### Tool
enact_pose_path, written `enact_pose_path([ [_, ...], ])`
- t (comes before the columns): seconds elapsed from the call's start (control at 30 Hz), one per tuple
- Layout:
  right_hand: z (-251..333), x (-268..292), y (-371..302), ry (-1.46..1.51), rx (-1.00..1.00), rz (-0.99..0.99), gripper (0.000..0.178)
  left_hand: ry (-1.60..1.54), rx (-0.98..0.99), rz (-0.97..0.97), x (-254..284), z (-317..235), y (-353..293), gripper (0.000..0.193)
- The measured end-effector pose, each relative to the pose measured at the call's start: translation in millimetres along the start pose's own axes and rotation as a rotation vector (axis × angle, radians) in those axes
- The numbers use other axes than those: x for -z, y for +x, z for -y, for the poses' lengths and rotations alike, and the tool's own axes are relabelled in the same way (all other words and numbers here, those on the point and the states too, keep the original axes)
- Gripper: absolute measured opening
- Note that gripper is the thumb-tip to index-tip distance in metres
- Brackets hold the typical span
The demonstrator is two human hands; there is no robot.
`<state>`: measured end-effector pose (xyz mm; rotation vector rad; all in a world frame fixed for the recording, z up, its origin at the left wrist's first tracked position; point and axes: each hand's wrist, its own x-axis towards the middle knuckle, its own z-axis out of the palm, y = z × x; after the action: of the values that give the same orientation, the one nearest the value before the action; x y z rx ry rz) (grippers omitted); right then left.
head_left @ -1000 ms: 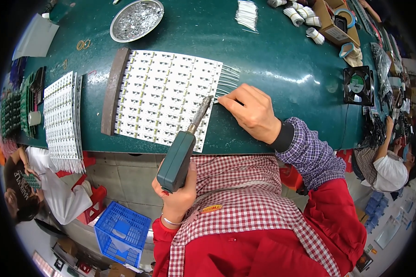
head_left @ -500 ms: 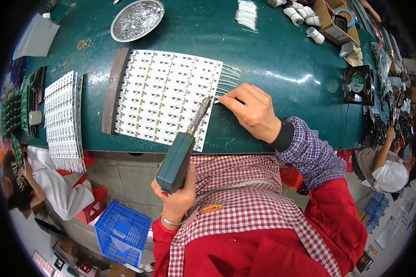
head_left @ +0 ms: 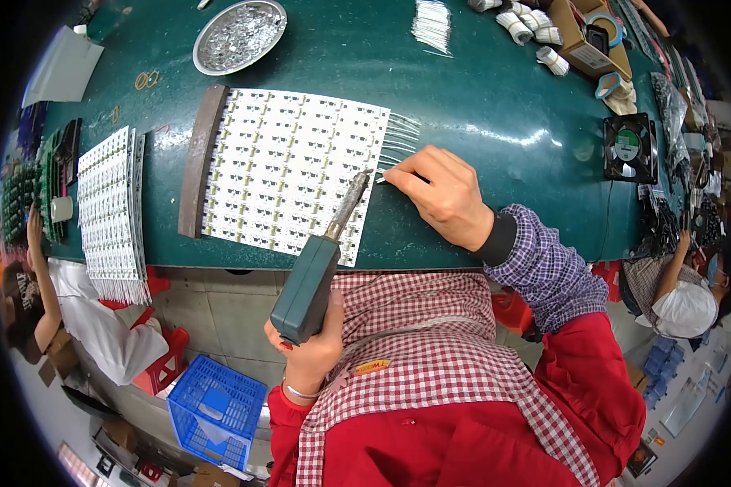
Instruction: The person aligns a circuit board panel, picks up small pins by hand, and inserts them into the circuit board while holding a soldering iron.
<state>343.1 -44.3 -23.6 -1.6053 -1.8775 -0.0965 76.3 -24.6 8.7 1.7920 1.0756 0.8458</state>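
My left hand point(head_left: 315, 354) is closed around the handle of a dark green soldering gun point(head_left: 307, 286). Its metal tip rests at the right edge of a white circuit board panel point(head_left: 300, 172), which carries rows of small parts. Several thin white wires point(head_left: 403, 132) stick out from that edge, towards the far end. My right hand point(head_left: 444, 197) pinches one white wire point(head_left: 381, 179) by the tip, close to the soldering gun's tip; the wire's joint with the board is too small to make out. Along the panel's left side lies a brown bar point(head_left: 201, 166).
Another stack of wired white panels point(head_left: 110, 211) stands at the left. Beyond lie a metal bowl of silvery bits point(head_left: 240, 36) and a pile of white wires point(head_left: 431, 26). A black fan point(head_left: 630, 150) and a cardboard box point(head_left: 586, 40) are at the right. Co-workers sit on both sides.
The soldering gun's body has shifted slightly left, its tip staying at the board edge. My right hand has hardly moved. At the left, a co-worker's arm has reached up towards green boards.
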Motion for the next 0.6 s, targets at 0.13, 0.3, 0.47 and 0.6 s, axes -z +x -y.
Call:
enact_pose_path([
  [0.13, -0.7, 0.1, 0.2, -0.001, 0.004, -0.011, 0.022, -0.013, 0.017, 0.008, 0.3, 0.0, 0.5, 0.018],
  [0.3, -0.7, -0.5, -0.1, -0.004, 0.001, -0.002, 0.021, -0.053, -0.016, -0.026, -6.1, 1.2, 2.6, 0.016],
  [0.47, -0.4, 0.8, -0.1, 0.002, -0.003, -0.002, 0.021, -0.022, -0.005, -0.011, -1.5, -0.7, 0.1, 0.014],
  [0.6, 0.2, 1.8, -1.5, -0.004, -0.008, 0.006, 0.020, -0.014, 0.042, -0.013, -0.3, -0.7, -2.8, 0.013],
])
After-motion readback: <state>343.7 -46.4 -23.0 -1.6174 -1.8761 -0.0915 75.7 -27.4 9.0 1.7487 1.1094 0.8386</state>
